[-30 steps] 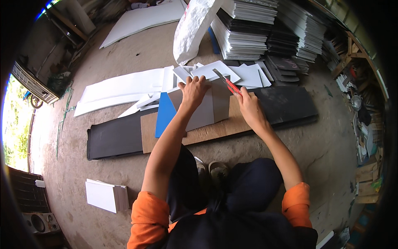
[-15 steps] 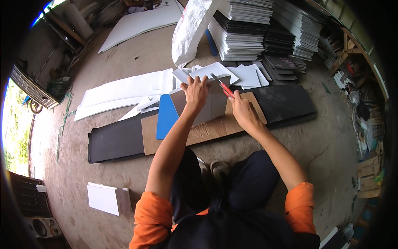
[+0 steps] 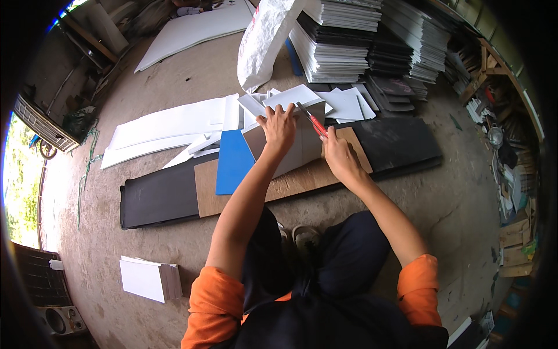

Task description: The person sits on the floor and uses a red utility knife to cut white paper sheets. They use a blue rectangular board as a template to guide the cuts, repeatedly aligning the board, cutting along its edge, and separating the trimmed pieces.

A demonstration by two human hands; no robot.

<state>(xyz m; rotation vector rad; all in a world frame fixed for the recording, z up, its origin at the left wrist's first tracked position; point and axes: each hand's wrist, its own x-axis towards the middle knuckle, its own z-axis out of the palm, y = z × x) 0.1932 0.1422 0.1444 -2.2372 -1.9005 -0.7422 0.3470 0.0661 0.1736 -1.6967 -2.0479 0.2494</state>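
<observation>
My left hand is bent over the top edge of a grey panel, fingers spaced along it, holding it on edge. The panel stands tilted on a brown wooden board, beside a flat blue sheet. Closed round a red utility knife, my right hand is at the panel's right end. The knife's tip lies close to the panel's top edge, near my left fingers; whether the blade touches it I cannot tell.
Black sheets lie under the wooden board. White offcuts and long white strips spread beyond it. A white sack and tall stacks of sheets stand farther back. A small white-topped stack sits left on the floor.
My left hand and the top of the grey panel have shifted slightly to the right. The utility knife stays in my right hand near the panel's edge. The whole view has shifted a little.
</observation>
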